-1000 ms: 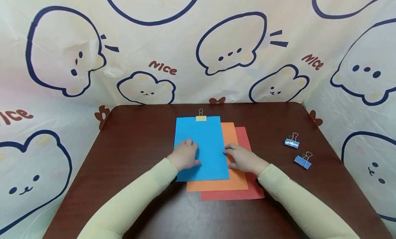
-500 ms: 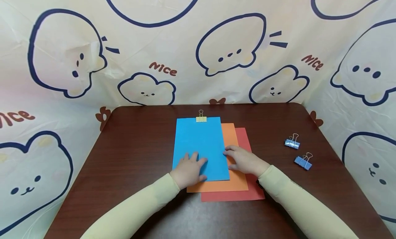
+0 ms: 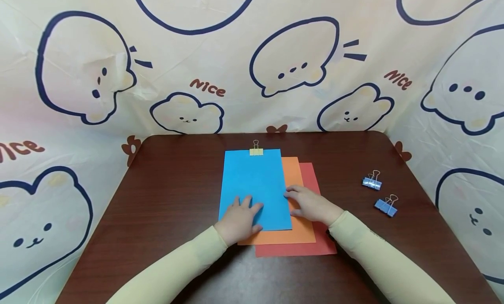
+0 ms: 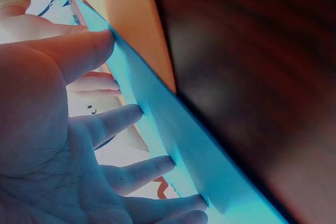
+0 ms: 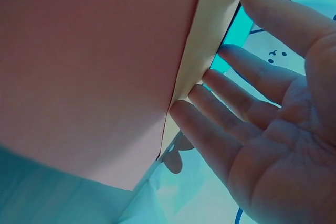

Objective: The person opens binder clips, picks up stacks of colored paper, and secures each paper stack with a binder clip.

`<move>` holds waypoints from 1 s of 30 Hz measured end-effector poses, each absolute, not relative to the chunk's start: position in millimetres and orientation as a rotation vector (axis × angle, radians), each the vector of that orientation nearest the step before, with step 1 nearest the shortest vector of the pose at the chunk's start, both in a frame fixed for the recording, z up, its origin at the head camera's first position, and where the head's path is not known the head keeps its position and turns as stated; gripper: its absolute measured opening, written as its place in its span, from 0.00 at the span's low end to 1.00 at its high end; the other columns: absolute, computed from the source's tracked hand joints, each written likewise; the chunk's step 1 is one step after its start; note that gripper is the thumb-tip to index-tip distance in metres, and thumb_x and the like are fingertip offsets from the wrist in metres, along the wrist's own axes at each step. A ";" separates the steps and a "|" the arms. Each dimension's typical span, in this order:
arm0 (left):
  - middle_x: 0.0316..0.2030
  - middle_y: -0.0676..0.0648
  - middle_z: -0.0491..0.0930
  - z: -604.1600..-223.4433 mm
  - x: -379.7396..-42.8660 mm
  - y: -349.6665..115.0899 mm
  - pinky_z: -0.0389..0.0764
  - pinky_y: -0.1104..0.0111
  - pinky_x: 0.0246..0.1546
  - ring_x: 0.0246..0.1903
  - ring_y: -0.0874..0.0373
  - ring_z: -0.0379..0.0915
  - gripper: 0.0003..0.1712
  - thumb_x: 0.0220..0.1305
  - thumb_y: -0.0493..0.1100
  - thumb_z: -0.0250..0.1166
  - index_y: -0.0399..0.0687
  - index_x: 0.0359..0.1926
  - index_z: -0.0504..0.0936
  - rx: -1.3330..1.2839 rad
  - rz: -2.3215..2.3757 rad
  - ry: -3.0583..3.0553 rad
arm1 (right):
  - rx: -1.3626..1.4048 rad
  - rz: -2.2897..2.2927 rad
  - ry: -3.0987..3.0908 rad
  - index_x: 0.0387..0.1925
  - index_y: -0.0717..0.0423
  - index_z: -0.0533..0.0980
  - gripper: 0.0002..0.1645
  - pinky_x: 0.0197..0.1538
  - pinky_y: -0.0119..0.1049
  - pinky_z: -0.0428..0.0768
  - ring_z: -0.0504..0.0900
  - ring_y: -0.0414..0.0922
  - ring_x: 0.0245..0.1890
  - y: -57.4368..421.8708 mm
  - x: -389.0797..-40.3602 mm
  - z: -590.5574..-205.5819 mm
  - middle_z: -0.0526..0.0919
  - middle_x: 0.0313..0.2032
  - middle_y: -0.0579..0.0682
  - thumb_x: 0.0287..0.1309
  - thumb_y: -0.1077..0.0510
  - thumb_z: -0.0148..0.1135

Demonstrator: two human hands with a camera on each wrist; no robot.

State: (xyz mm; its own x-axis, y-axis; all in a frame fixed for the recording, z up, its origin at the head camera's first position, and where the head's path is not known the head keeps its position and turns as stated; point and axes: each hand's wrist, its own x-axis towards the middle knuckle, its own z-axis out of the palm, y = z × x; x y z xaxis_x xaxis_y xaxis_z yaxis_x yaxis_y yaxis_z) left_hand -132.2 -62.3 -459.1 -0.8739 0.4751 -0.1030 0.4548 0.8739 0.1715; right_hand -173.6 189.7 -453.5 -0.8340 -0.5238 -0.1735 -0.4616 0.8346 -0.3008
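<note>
A blue sheet of paper [image 3: 253,181] lies on top of an orange sheet [image 3: 303,225], and under that is a red sheet [image 3: 327,247]; each lower one sticks out further right and nearer. A yellow binder clip [image 3: 256,152] sits on the blue sheet's far edge. My left hand [image 3: 238,221] rests its spread fingertips on the blue sheet's near left part. At the blue sheet's right edge my right hand [image 3: 313,204] touches the papers with its fingertips. Both wrist views show the fingers extended, with tips against the paper.
Two blue binder clips, one farther back [image 3: 372,180] and one nearer [image 3: 386,206], lie on the right side of the brown table [image 3: 169,177]. A cartoon-printed cloth [image 3: 236,63] hangs behind the table and along both sides.
My left hand has slid from the middle of the blue sheet's left side down toward its near edge, fingers now more spread. The right hand and the sheets stay in place.
</note>
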 end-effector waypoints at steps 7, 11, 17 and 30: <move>0.69 0.32 0.68 -461.6 -129.6 -66.7 0.78 0.40 0.60 0.65 0.21 0.65 0.36 0.67 0.60 0.69 0.50 0.70 0.74 0.745 0.241 2.897 | -0.724 -0.360 2.773 0.67 0.65 0.73 0.38 0.67 0.52 0.76 0.72 0.59 0.68 189.9 -174.6 -454.4 0.73 0.68 0.61 0.60 0.52 0.75; 0.69 0.32 0.68 -461.8 -129.6 -68.5 0.78 0.40 0.59 0.65 0.21 0.65 0.36 0.66 0.60 0.70 0.50 0.70 0.75 0.744 0.258 2.895 | -0.727 -0.362 2.777 0.66 0.66 0.73 0.38 0.68 0.51 0.76 0.73 0.59 0.67 190.4 -174.6 -454.2 0.73 0.67 0.62 0.60 0.53 0.75; 0.69 0.33 0.68 -462.9 -131.1 -72.6 0.79 0.41 0.58 0.65 0.22 0.66 0.36 0.66 0.60 0.71 0.51 0.69 0.75 0.735 0.269 2.897 | -0.734 -0.373 2.769 0.66 0.66 0.74 0.38 0.68 0.51 0.76 0.73 0.59 0.67 190.7 -174.7 -453.0 0.73 0.67 0.62 0.60 0.53 0.75; 0.65 0.31 0.71 -462.9 -135.5 -88.6 0.81 0.39 0.53 0.61 0.20 0.68 0.34 0.64 0.58 0.73 0.49 0.65 0.78 0.695 0.315 2.937 | -0.792 -0.363 2.794 0.62 0.67 0.76 0.34 0.65 0.49 0.78 0.77 0.56 0.60 190.8 -175.9 -454.8 0.76 0.61 0.60 0.59 0.55 0.76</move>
